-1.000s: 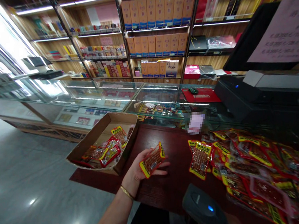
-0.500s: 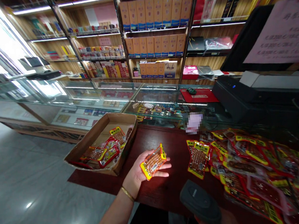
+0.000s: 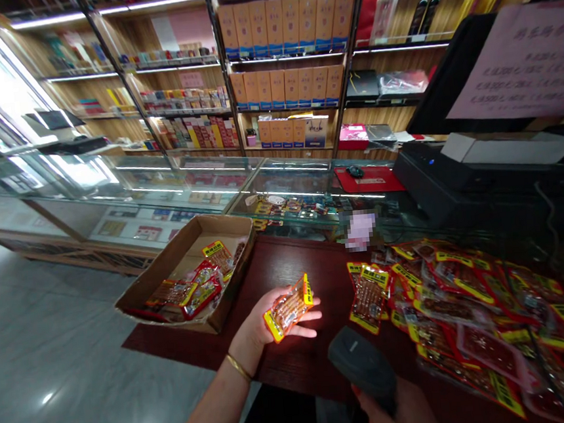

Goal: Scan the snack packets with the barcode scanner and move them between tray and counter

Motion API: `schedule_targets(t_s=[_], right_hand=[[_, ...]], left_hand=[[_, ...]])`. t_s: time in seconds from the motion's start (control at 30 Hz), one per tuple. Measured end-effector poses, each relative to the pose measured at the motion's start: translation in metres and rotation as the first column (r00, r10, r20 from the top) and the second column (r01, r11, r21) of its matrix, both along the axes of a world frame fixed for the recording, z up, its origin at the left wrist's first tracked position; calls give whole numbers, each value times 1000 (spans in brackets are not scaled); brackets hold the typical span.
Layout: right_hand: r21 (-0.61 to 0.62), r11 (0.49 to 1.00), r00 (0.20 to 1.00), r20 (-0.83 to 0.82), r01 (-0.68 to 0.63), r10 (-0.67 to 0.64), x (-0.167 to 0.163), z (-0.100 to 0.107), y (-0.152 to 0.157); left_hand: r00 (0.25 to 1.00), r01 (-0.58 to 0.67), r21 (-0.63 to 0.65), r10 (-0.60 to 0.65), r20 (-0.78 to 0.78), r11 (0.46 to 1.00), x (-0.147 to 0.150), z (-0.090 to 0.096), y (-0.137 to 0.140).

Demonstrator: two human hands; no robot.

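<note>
To my left, an open brown cardboard box (image 3: pixel 222 230) rests on the dark red wooden counter (image 3: pixel 286 257), with several red-and-yellow packets (image 3: pixel 202 287) lying jumbled inside. A gold bangle (image 3: pixel 239 366) rings my left wrist. My left hand (image 3: pixel 258 319) is palm up, fingers stretched out, and holds one flat, glossy plastic packet (image 3: pixel 289 308) tilted above the counter, just right of the box. Its clear film shows a row of slim reddish-brown strips running lengthwise; red trims the edges and a yellow band closes each end. Bright, reddish-tinged light shines on it and on my palm.

Further right, a dark grey handheld scanner (image 3: pixel 362 366) is gripped in my right hand (image 3: pixel 402 402), its head near the packet but apart from it. Beyond it lie a few overlapping loose packets (image 3: pixel 369 299), then a broad heap of similar packets (image 3: pixel 474 326).
</note>
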State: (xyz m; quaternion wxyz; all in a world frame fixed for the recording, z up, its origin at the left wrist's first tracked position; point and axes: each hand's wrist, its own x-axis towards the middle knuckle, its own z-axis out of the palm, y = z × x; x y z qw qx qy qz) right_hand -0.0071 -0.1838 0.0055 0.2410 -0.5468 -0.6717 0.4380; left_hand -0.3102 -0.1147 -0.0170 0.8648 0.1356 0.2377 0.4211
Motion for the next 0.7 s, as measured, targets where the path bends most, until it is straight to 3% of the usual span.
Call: schedule_targets(t_s=[0.23,0.43,0.7], right_hand=[[-7,1000,1000,21,-20,20,-15,5,1],[-5,1000,996,-85,6,-6,-12,6,-3],[14,998,998,2,57,-57,-9,9,-4]], left_hand=[[1000,10,20,-10,-4,1000,11,-4,2],[999,10,-29,-9,39,1000,14,-12,8],[995,38,-30,-35,89,999,11,-12,13]])
